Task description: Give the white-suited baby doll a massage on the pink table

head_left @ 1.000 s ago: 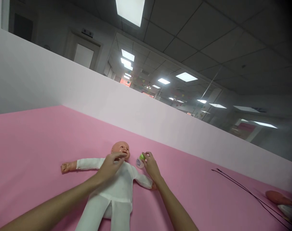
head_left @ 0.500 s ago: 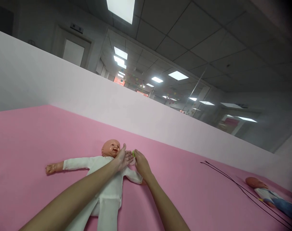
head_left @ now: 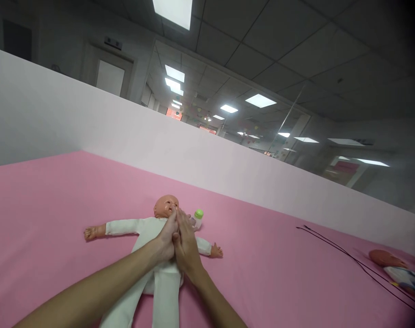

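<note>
A baby doll (head_left: 149, 228) in a white suit lies on its back on the pink surface (head_left: 57, 200), arms spread. My left hand (head_left: 167, 239) and my right hand (head_left: 184, 243) rest side by side on the doll's chest, fingers stretched toward its chin, holding nothing. A small bottle with a green cap (head_left: 197, 217) stands just right of the doll's head, free of both hands.
A white partition wall (head_left: 159, 150) runs along the back of the pink surface. A thin black cable (head_left: 347, 259) lies at the right. A second doll (head_left: 394, 269) lies at the far right edge.
My right hand let go of the green-capped bottle, which now stands beside the doll's head. Both hands came together on the doll's chest.
</note>
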Available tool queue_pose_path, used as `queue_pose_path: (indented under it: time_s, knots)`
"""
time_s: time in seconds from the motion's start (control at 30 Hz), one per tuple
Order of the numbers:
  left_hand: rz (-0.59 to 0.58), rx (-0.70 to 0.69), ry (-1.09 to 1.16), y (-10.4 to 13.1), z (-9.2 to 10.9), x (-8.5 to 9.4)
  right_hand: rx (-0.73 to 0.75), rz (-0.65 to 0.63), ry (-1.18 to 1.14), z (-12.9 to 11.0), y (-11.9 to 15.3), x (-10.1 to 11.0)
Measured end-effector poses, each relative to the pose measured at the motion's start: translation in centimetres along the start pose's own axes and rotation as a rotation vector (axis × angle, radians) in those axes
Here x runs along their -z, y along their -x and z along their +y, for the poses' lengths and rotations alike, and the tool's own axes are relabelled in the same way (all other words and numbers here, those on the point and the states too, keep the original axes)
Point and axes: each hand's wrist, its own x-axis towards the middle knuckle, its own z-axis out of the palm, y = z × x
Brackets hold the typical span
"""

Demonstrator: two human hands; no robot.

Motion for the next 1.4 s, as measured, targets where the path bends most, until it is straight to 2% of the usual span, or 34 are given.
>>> queue_pose_path:
  time_s: [0.07,0.13,0.2,0.27,0.33,0.4,0.47,0.53,0.63,0.73,0.83,0.93,1.0,1.13,1.27,1.4]
  knots:
    - [-0.046,-0.018,0.028,1.7,0.5,-0.3,-0.136,0.065,-0.035,-0.3,0.2,0.1]
    - [-0.038,-0.057,0.030,2.8,1.0,-0.3,-0.237,0.079,-0.098,-1.1,0.9,0.0]
    - [0.060,-0.079,0.003,3.3,1.1,-0.2,-0.196,0.025,-0.119,-2.6,1.7,-0.5]
    - [0.141,-0.070,-0.026,3.4,0.7,0.0,-0.088,-0.033,-0.090,-4.1,2.1,-1.1]
    - [0.143,-0.030,-0.027,3.5,0.2,0.3,-0.036,-0.058,-0.050,-4.9,1.8,-1.4]
    - [0.067,-0.010,-0.020,3.8,-0.1,0.8,-0.079,-0.049,-0.043,-4.3,1.0,-1.2]
    - [-0.017,-0.022,-0.035,4.2,0.3,1.4,-0.163,-0.023,-0.080,-2.8,0.4,-0.8]
    - [-0.020,-0.079,-0.099,4.7,1.3,2.3,-0.240,-0.008,-0.120,-0.8,0.4,-0.3]
    - [0.080,-0.213,-0.361,5.8,3.1,4.0,-0.302,-0.020,-0.094,1.7,1.5,0.4]
    - [0.170,-0.386,-0.772,6.9,3.7,6.1,-0.260,-0.046,-0.043,3.0,3.0,0.3]
    - [0.252,-0.455,-1.095,7.2,2.8,8.5,-0.228,-0.011,-0.033,3.5,3.9,-0.5]
    - [0.283,-0.466,-1.277,6.7,1.5,10.6,-0.243,0.029,-0.039,3.6,4.2,-1.3]
    - [0.287,-0.499,-1.372,6.4,0.9,11.3,-0.253,0.033,-0.037,3.5,4.3,-1.4]
    - [0.307,-0.547,-1.527,6.5,0.5,11.3,-0.265,0.043,-0.034,3.2,4.4,-1.1]
    - [0.311,-0.573,-1.697,7.2,0.7,10.2,-0.259,0.047,-0.024,3.0,4.4,-0.9]
    - [0.368,-0.550,-1.833,9.8,0.2,9.2,-0.234,0.054,0.028,2.8,4.5,-1.0]
